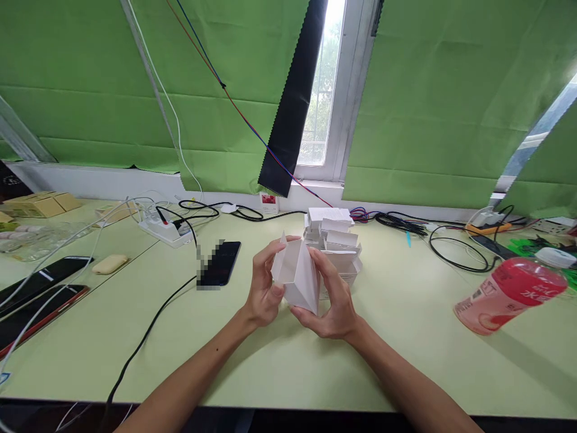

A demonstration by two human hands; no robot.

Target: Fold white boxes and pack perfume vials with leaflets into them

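Observation:
Both my hands hold a small white paper box (298, 278) above the pale green table (279, 355), near its middle. My left hand (262, 290) grips the box's left side, thumb inside the open end. My right hand (330, 299) cups its right side and bottom edge. The box is tilted, its open end facing up and left. Just behind it stands a pile of similar white folded boxes (334, 239).
A black phone (220, 263) lies left of my hands, on a black cable (148, 334). A white power strip (163, 230) and more phones (40, 279) lie at the left. A pink drink bottle (509, 293) stands at the right, tangled cables (455, 246) behind.

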